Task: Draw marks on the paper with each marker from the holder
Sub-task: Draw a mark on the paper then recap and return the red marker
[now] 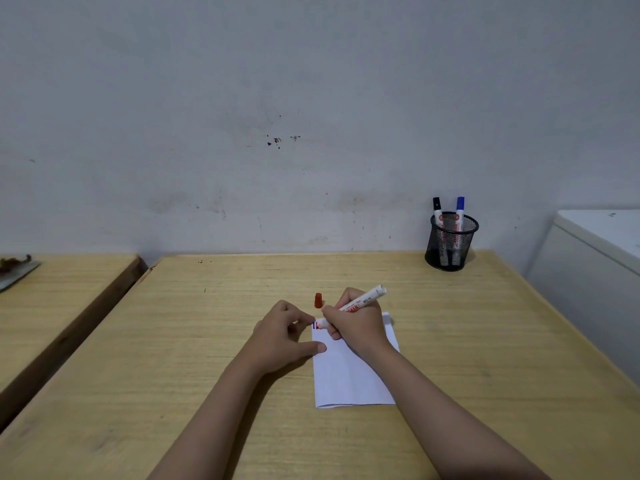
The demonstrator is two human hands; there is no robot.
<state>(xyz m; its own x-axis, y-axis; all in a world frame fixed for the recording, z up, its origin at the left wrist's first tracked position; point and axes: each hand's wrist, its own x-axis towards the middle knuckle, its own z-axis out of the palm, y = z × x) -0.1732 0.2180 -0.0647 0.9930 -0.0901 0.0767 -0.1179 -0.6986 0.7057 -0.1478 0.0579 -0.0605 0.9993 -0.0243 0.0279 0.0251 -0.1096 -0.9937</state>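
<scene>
A folded white paper lies on the wooden desk. My right hand grips an uncapped red marker, its tip down on the paper's top left corner beside small dark and red marks. My left hand rests at the paper's left edge, with thumb and fingertips pressing on it. The red cap stands upright on the desk just beyond the paper. A black mesh holder at the back right holds a black marker and a blue marker.
A second wooden desk stands to the left across a narrow gap, with a tray-like object on it. A white cabinet sits close to the desk's right side. A grey wall runs right behind the desk.
</scene>
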